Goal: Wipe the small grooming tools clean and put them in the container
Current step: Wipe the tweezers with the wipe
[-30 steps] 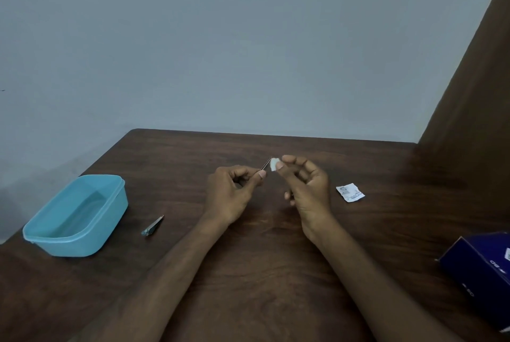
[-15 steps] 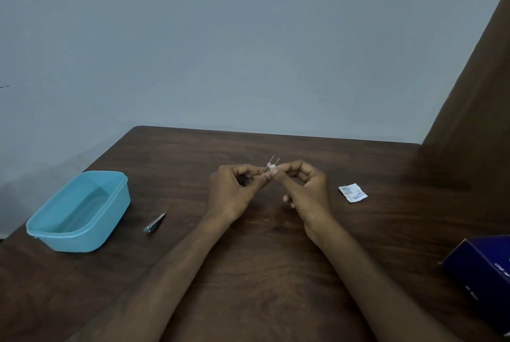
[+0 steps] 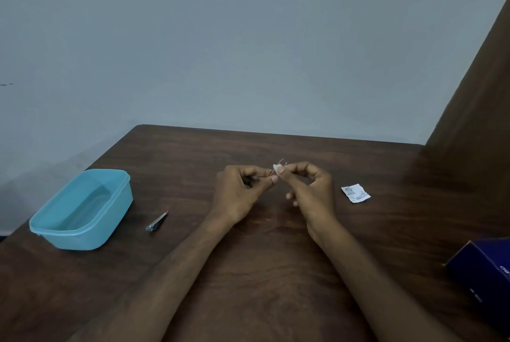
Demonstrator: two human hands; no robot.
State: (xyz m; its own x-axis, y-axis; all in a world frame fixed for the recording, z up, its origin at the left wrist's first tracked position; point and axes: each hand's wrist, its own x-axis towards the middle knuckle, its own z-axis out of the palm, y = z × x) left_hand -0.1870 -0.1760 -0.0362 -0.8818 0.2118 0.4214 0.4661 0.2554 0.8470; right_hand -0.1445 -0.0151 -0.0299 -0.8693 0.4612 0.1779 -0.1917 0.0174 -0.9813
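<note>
Above the middle of the brown table, my left hand point(image 3: 240, 192) pinches thin metal tweezers point(image 3: 282, 161) by their lower end, with the two prongs pointing up and away. My right hand point(image 3: 309, 189) pinches a small white wipe point(image 3: 276, 168) around the prongs, right against my left fingertips. A metal nail clipper point(image 3: 156, 222) lies flat on the table left of my hands. Further left stands an open light-blue plastic container point(image 3: 82, 210) with nothing visible inside.
A torn white wipe sachet point(image 3: 355, 193) lies on the table right of my right hand. A dark blue box point(image 3: 485, 272) sits at the right edge. A brown wooden panel point(image 3: 474, 109) rises along the right; a grey wall stands behind the table.
The wipe has slid down the tweezers, so both prongs now stick out above it. My hands have stayed close together in the same spot.
</note>
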